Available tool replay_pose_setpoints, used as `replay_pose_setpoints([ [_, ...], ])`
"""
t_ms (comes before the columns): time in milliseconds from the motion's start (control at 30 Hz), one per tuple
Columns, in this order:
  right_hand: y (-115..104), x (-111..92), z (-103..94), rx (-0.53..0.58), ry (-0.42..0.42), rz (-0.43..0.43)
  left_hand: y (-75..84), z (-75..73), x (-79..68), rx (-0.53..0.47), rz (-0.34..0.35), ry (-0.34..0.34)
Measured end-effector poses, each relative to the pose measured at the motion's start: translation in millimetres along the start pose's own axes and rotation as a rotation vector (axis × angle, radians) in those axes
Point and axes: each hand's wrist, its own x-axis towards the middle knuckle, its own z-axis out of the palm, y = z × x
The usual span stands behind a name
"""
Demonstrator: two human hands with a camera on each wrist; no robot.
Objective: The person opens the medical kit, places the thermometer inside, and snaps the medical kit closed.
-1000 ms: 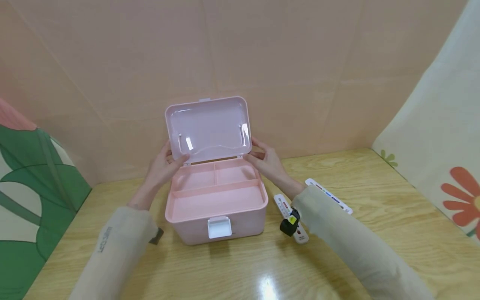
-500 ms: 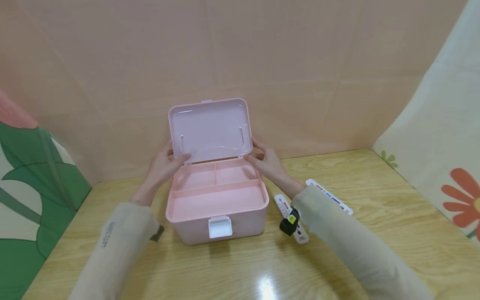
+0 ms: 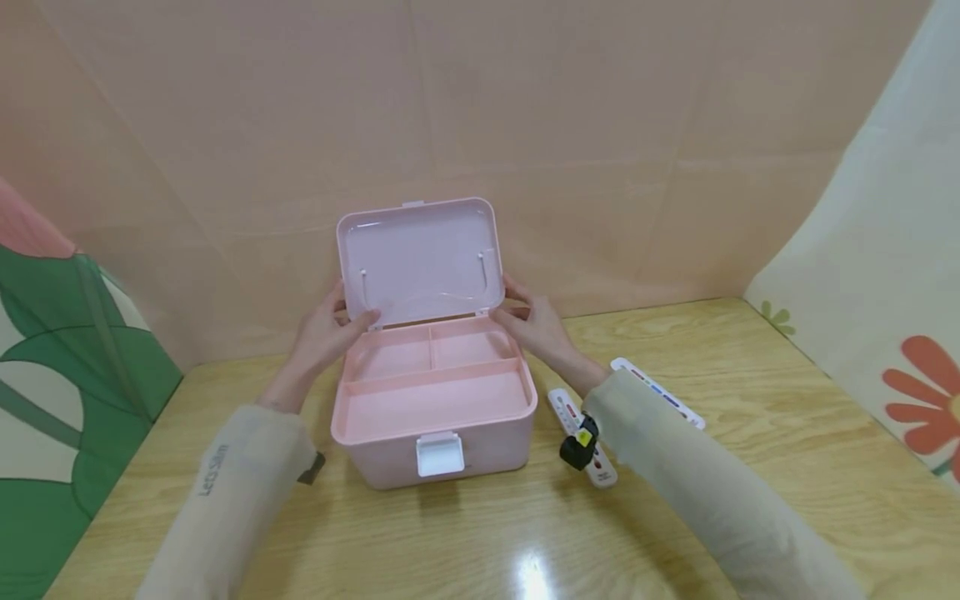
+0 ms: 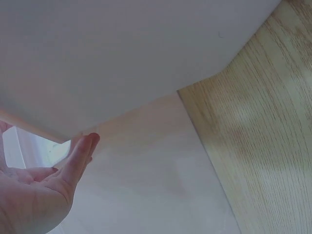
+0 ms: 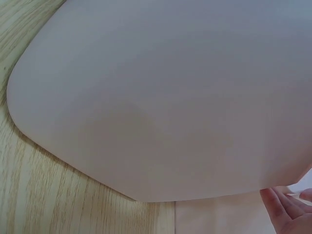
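Note:
A pink plastic storage box point(image 3: 360, 463) stands on the table, its lid point(image 3: 420, 258) raised and leaning back. Inside its top lies a pink tray point(image 3: 435, 404) with three bare compartments. A white latch point(image 3: 440, 456) hangs on the front. My left hand point(image 3: 322, 335) holds the lid's lower left corner, thumb in front and fingers behind. At the lower right corner my right hand point(image 3: 542, 332) holds the lid the same way. Both wrist views show mostly the box's outer side walls, with the left hand point(image 4: 41, 195) and right hand point(image 5: 292, 214) at the hinge end.
Two white strips with printed coloured marks lie right of the box: a near strip point(image 3: 561, 407), partly hidden by the right wrist's camera point(image 3: 579, 450), and a far strip point(image 3: 667, 396) behind the right sleeve. A plain cloth backdrop point(image 3: 615, 208) rises close behind the lid.
The lid has tipped slightly further back, and its shine has faded. Both hands keep their places at its lower corners; the box has hardly moved.

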Motion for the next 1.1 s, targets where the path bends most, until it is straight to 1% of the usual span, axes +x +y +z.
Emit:
replay_pose_setpoints([
  [333,2.4,0.7,-0.2,-0.001,0.012,-0.014,-4.5,2.5,0.0,-0.014,0.025,0.019],
  [600,2.2,0.9,1.1,-0.011,0.024,-0.024,-9.3,0.1,-5.5,0.008,0.066,0.029],
  [867,-0.3,0.0,0.3,-0.008,0.052,-0.028,-14.3,-4.9,-11.2,0.038,0.004,0.024],
  [1100,-0.5,-1.1,-2.0,-0.018,0.063,-0.025,-18.3,-5.4,-13.4,0.078,0.019,0.034],
])
